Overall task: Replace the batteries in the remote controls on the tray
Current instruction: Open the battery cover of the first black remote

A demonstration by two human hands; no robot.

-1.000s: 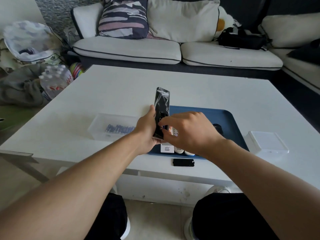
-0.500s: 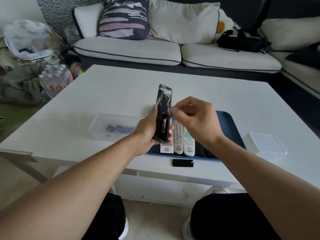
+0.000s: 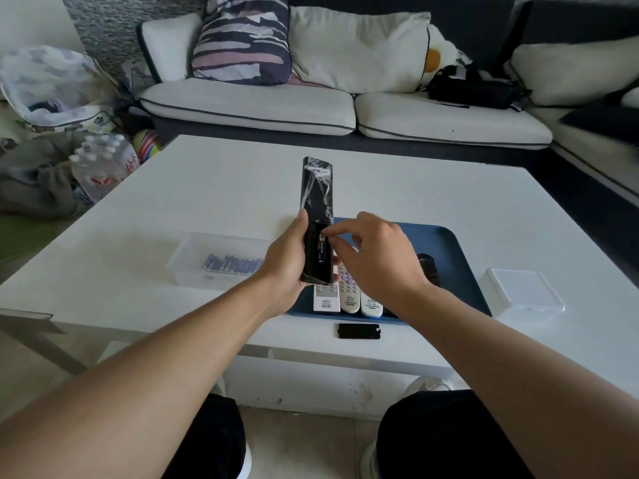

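My left hand [image 3: 285, 261] grips a black remote [image 3: 316, 188] wrapped in clear film, held upright above the blue tray [image 3: 449, 257]. Its back faces me and the battery bay is uncovered. A black battery [image 3: 321, 252] lies in the bay. My right hand [image 3: 377, 261] has its thumb and forefinger pinched at the battery's upper end. Three white remotes [image 3: 349, 295] lie side by side at the tray's near edge. A dark remote [image 3: 427, 266] lies further right, partly hidden by my right hand. The black battery cover [image 3: 359, 331] lies on the table in front of the tray.
A clear box [image 3: 221, 261] with several blue batteries stands left of the tray. A clear lidded box [image 3: 522, 293] stands to the tray's right. The white table [image 3: 415, 195] stretches toward a sofa [image 3: 249, 105] behind. Bags and water bottles [image 3: 100, 164] sit on the floor at left.
My right hand lifted off the remote's battery bay, rose with fingers pinched, then came back down to the battery's upper end. The left hand kept hold of the remote.
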